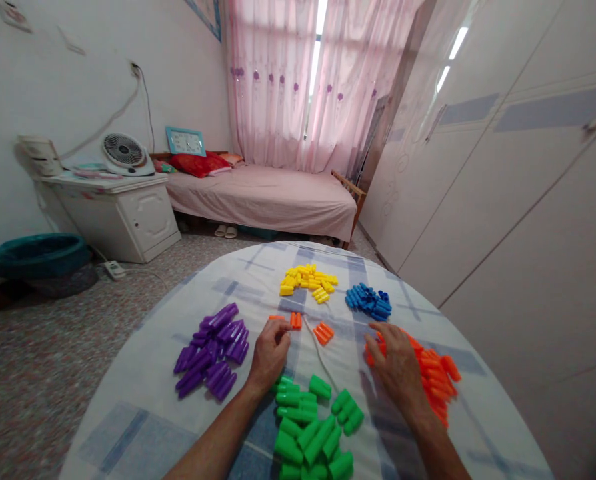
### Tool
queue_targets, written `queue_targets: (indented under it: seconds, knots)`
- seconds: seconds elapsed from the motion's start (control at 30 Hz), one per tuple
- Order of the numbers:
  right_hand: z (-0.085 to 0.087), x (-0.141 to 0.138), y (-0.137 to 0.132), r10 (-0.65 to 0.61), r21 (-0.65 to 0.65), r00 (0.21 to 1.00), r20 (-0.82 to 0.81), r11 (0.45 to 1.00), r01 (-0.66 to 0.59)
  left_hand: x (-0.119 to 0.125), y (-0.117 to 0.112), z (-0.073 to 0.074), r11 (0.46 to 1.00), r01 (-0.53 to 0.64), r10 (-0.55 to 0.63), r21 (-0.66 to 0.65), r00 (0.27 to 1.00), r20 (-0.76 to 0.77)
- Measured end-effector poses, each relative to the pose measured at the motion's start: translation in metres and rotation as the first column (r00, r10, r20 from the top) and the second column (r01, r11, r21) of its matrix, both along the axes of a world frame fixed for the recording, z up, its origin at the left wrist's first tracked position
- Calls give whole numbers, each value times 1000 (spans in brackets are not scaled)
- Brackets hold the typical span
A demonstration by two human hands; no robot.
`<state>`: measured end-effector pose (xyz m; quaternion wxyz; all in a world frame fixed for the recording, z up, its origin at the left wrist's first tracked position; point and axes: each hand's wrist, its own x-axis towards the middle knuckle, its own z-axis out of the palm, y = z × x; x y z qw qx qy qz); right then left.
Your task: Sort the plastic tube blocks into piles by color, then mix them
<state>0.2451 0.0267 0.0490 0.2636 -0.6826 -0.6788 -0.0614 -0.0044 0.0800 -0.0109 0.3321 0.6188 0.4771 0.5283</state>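
Observation:
My left hand [272,353] rests on the cloth with loosely bent fingers, thumb a little apart from the index finger. Its fingertips are beside an orange plastic connector piece [296,321]; whether they touch it I cannot tell. Another orange piece shows partly behind the fingers. A third orange piece [323,333] lies between my hands. My right hand [395,363] reaches over the left side of the orange pile [435,377], fingers spread; its palm side is hidden. Below and between both hands is a heap of green tube-shaped pieces [318,433].
Purple pieces [213,350] lie left, yellow pieces [308,280] at the back, blue pieces [368,301] back right. A thin white cord [321,353] crosses the round table [123,373], covered with a checked cloth. A bed [278,197] and a wardrobe [503,200] stand beyond.

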Motion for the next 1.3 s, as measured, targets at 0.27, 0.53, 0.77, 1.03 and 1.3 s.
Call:
queue_targets:
  seconds: [0.27, 0.53, 0.77, 1.03, 1.3]
  knots:
    - [-20, -74, 30, 149, -255, 988, -51, 954, -157, 0, -3, 5, 999, 28, -28, -19, 999, -41]
    - [-7, -44, 18, 98, -136, 995, 3, 986, -96, -1, -2, 4, 1000, 19, -21, -18, 997, -69]
    - [14, 36, -11, -321, 36, 929, 184, 947, 320, -1, -5, 9, 1000, 23, -24, -16, 998, -65]
    - [-10, 52, -20, -297, -30, 917, 267, 948, 316, 0, -3, 7, 996, -70, 70, -53, 998, -10]
    - [0, -30, 20, 171, -37, 984, -51, 984, -173, 1, -3, 5, 985, -128, 132, -112, 991, 32]
